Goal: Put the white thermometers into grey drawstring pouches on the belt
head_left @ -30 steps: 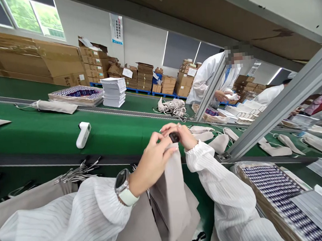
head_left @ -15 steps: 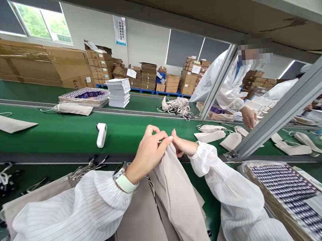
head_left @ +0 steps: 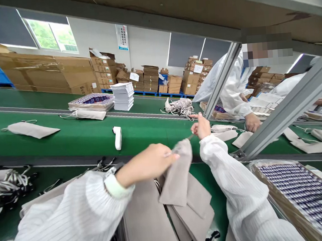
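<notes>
My left hand pinches the upper end of a beige drawstring pouch, its fingers somewhat blurred. The pouch hangs tilted, its lower end over other beige pouches. Up and to the right, my right hand has its index finger stretched out and the other fingers curled. A thin, blurred cord runs from the pouch's top corner to those curled fingers. Below my hands lies a stack of flat beige pouches, with more pouches fanned out beside it.
A white handheld device lies on the green belt. Bundled cords are at left, and a tray of striped tubes is at right. A metal post slants near my right arm. Across the belt, a co-worker's hand touches pouches.
My right hand has moved up and right, away from my left hand. The held pouch has lifted and now shows its lower edge. The view has shifted slightly.
</notes>
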The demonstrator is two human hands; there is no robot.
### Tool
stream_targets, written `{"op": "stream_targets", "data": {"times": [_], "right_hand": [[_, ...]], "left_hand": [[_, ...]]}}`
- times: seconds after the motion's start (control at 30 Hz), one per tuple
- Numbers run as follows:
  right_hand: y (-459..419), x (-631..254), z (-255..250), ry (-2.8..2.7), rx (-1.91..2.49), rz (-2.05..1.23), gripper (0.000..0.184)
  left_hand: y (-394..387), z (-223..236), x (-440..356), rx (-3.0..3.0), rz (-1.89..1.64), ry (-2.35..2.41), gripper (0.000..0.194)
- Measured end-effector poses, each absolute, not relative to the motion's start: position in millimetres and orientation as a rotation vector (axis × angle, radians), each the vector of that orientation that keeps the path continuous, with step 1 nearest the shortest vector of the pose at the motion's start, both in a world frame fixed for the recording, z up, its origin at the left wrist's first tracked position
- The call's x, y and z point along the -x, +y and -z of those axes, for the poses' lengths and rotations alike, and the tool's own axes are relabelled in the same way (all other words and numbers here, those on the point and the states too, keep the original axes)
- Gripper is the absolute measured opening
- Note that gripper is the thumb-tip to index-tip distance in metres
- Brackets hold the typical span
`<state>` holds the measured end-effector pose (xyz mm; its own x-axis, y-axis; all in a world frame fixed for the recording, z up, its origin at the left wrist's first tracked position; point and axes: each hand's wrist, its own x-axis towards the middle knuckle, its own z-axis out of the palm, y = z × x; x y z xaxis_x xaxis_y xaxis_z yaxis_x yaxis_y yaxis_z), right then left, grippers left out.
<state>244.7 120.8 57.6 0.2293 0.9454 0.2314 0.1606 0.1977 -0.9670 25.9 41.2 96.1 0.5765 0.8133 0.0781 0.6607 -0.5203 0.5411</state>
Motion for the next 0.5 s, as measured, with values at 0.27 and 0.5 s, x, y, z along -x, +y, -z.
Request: {"op": "stream_targets", "data": {"times": [0.27,0.5], "right_hand": [[95,-213,-61,-1.781,0.719,-1.611,0.068],[112,-199,-42,-1.344,0.857,-0.995,0.053]], "left_hand": [[36,-107,-33,-1.742,-1.145,0.924,0.028],[41,-89,-37,-2.309,-1.143,1.019,0.025]]}}
